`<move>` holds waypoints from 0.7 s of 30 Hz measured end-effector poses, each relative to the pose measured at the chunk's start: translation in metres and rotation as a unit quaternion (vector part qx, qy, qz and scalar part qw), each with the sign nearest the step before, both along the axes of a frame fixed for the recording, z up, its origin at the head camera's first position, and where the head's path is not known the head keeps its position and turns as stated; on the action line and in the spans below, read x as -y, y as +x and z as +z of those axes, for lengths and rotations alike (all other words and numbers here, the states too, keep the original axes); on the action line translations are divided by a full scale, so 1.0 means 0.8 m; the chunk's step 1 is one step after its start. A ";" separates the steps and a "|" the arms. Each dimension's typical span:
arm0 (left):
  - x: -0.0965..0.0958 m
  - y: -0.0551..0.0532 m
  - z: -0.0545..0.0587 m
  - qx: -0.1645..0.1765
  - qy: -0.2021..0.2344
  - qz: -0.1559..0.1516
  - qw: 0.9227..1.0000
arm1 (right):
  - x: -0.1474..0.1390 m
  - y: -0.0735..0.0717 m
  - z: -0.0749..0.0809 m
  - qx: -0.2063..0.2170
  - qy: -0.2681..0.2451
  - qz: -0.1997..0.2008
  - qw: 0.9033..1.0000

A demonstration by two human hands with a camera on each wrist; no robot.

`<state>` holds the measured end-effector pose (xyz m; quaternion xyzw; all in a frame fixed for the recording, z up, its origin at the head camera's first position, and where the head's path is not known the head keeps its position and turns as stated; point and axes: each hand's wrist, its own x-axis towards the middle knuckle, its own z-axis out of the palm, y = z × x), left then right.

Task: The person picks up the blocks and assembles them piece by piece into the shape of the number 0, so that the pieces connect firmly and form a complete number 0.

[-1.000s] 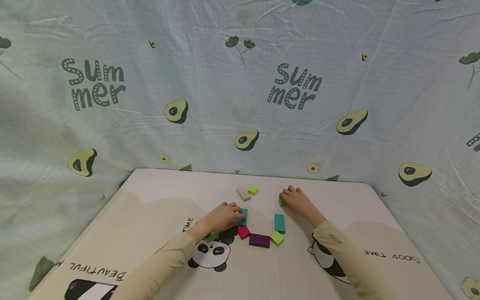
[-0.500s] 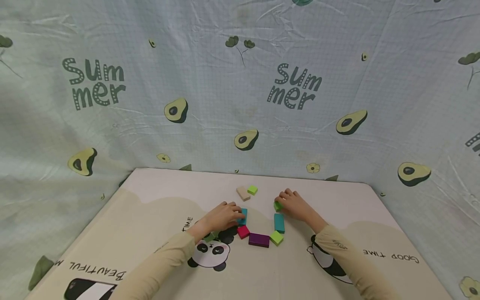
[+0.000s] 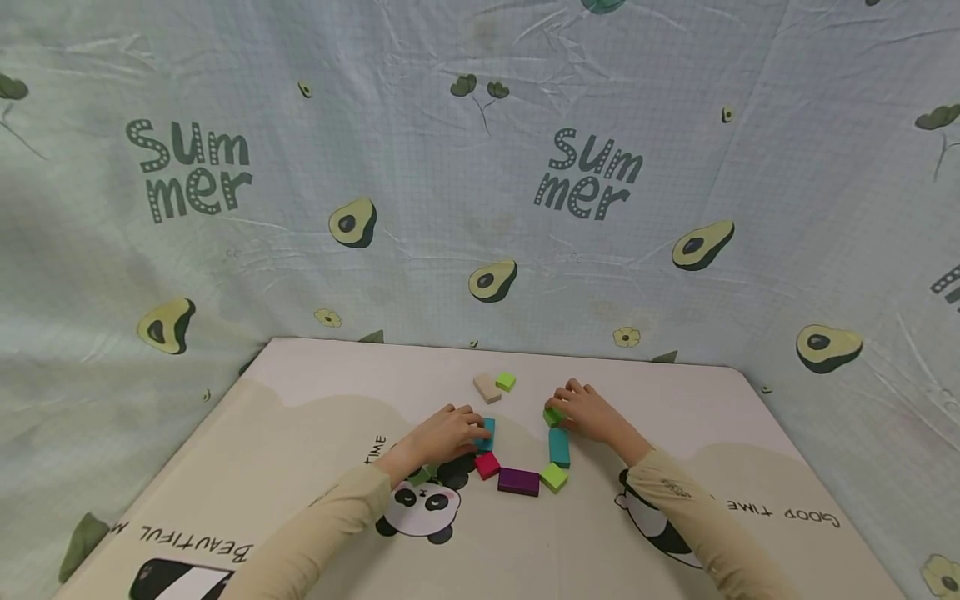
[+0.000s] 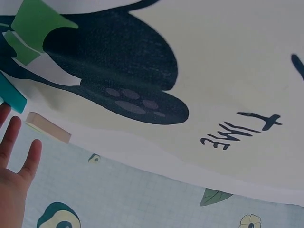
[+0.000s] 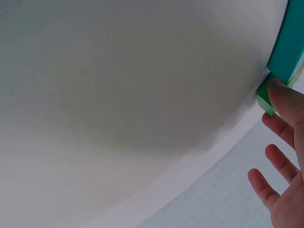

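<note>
In the head view my right hand (image 3: 588,412) pinches a small green block (image 3: 553,416) at the far end of the right teal block (image 3: 559,447). The right wrist view shows the thumb and index finger on this green block (image 5: 266,95), right against the teal block (image 5: 287,45), the other fingers spread. My left hand (image 3: 446,433) holds the left teal block (image 3: 489,429), its fingers over the left side. In the left wrist view one fingertip meets that teal block (image 4: 12,95); the thumb is out of sight.
A red block (image 3: 487,465), a purple block (image 3: 518,481) and a lime block (image 3: 554,477) line the near side between the teal blocks. Farther back lie a plain wooden block (image 3: 487,387) and another lime block (image 3: 506,381). A printed curtain (image 3: 420,167) hangs behind the table (image 3: 337,383).
My right hand has brought the green block left and nearer, up to the right teal block's far end. The left hand has stayed at its teal block.
</note>
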<state>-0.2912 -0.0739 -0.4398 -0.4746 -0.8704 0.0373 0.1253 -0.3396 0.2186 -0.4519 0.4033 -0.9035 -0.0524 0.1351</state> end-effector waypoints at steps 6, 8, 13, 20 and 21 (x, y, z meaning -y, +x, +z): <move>0.000 0.000 -0.001 -0.002 -0.002 0.001 1.000 | 0.001 0.000 0.004 0.002 0.004 0.005 1.000; 0.001 0.001 -0.001 -0.003 -0.003 0.000 1.000 | 0.002 0.000 0.005 0.010 0.003 0.006 1.000; 0.001 0.001 0.000 -0.004 -0.005 0.002 1.000 | 0.002 -0.002 0.004 0.020 -0.007 0.011 1.000; 0.001 0.001 0.001 0.001 -0.004 0.002 1.000 | 0.002 -0.001 0.006 0.022 -0.011 0.010 1.000; 0.001 0.000 0.001 0.001 -0.005 0.003 1.000 | 0.002 -0.001 0.006 0.021 -0.010 0.010 1.000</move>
